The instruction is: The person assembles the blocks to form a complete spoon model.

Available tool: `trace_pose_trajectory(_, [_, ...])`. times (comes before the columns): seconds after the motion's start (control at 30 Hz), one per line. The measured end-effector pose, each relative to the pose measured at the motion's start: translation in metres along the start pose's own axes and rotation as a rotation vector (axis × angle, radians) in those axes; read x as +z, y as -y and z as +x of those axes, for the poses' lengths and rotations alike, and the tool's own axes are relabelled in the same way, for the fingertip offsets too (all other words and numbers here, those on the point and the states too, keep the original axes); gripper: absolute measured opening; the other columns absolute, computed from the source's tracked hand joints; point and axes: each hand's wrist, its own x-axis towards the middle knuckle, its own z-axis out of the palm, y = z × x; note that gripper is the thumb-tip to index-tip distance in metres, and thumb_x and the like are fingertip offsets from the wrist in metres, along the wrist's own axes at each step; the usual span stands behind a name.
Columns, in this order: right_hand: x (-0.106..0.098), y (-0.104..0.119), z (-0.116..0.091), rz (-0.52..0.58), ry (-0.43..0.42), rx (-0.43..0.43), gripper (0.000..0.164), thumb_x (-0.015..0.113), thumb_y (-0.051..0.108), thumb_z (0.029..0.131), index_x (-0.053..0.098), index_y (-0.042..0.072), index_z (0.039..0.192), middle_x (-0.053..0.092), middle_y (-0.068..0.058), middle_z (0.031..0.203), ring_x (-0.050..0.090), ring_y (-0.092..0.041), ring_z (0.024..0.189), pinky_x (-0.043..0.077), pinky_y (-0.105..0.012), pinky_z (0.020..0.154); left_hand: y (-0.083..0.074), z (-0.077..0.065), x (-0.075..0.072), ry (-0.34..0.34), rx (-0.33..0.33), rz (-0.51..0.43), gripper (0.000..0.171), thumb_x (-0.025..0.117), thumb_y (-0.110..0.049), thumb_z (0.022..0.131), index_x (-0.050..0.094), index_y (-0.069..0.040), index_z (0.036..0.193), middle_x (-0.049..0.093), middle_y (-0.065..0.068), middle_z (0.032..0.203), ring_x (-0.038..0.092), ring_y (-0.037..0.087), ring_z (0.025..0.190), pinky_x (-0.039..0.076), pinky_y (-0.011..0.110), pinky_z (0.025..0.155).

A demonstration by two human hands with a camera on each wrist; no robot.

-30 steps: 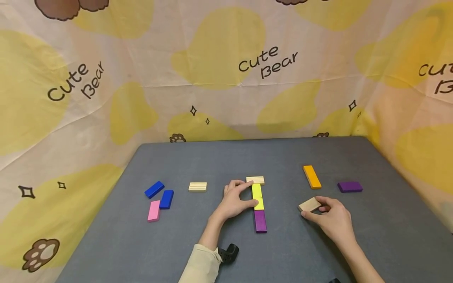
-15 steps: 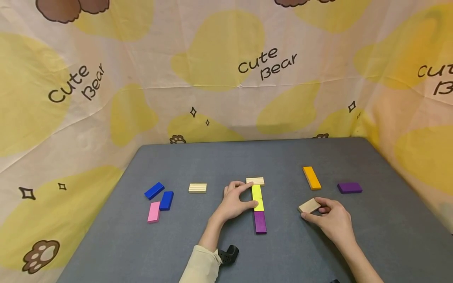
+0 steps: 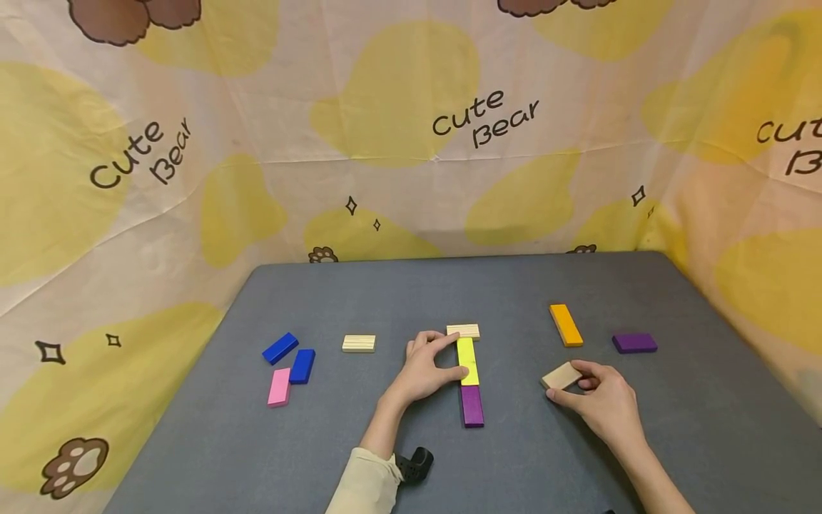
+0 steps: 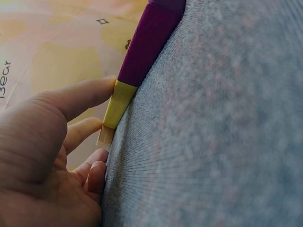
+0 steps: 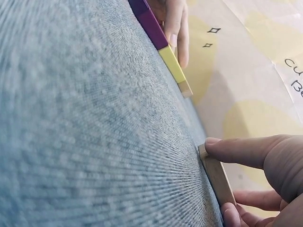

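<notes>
Three blocks lie in a T in the head view: a purple block (image 3: 472, 407), a yellow block (image 3: 467, 363) and a ridged pale wooden block (image 3: 463, 330) across the far end. My left hand (image 3: 422, 369) rests along their left side. Its thumb touches the yellow block, and its index fingertip sits where yellow meets pale wood. To the right, my right hand (image 3: 604, 400) pinches a plain wooden block (image 3: 561, 375) between thumb and fingers. In the right wrist view this wooden block (image 5: 218, 177) lies flat against the grey cloth, gripped at its ends.
On the left are two blue blocks (image 3: 302, 366), a pink block (image 3: 279, 387) and another ridged wooden block (image 3: 358, 343). An orange block (image 3: 566, 325) and a second purple block (image 3: 634, 343) lie at the right. A patterned curtain (image 3: 398, 107) surrounds the grey table (image 3: 398, 285).
The view has tilted slightly, so the whole scene sits a little lower in the frame. Both hands and the blocks keep their places on the table.
</notes>
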Motion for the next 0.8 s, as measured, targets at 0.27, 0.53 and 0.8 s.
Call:
trace_pose_trajectory(0.27, [0.002,-0.001,-0.004,0.002,-0.006,0.006,0.076,0.091,0.036,0.068,0.063,-0.006,0.124,0.062,-0.017,0.104,0.058,-0.028,0.094,0.044,-0.038,0.074,0.002,-0.003,0.001,0.005,-0.002,0.000,0.065,0.077,-0.037,0.085,0.054,-0.022,0.143,0.040,0.006,0.135,0.032,0.027,0.118,0.035,0.050,0.093])
trace_pose_trajectory(0.53, [0.006,0.021,-0.022,-0.013,-0.022,-0.330,0.060,0.094,0.019,0.064,0.071,0.002,0.117,0.063,-0.005,0.105,0.059,-0.020,0.082,0.051,-0.035,0.070,0.001,-0.003,0.002,0.005,0.002,0.016,0.065,0.077,-0.036,0.085,0.053,-0.023,0.144,0.040,0.007,0.134,0.032,0.027,0.118,0.035,0.049,0.093])
trace_pose_trajectory(0.8, [0.014,0.044,-0.046,0.202,0.410,-0.724,0.055,0.089,0.027,0.073,0.066,0.016,0.122,0.061,0.007,0.113,0.059,-0.014,0.087,0.050,-0.029,0.075,-0.001,0.001,0.000,-0.003,-0.005,0.028,0.066,0.077,-0.038,0.085,0.053,-0.022,0.144,0.041,0.009,0.136,0.032,0.029,0.120,0.035,0.051,0.093])
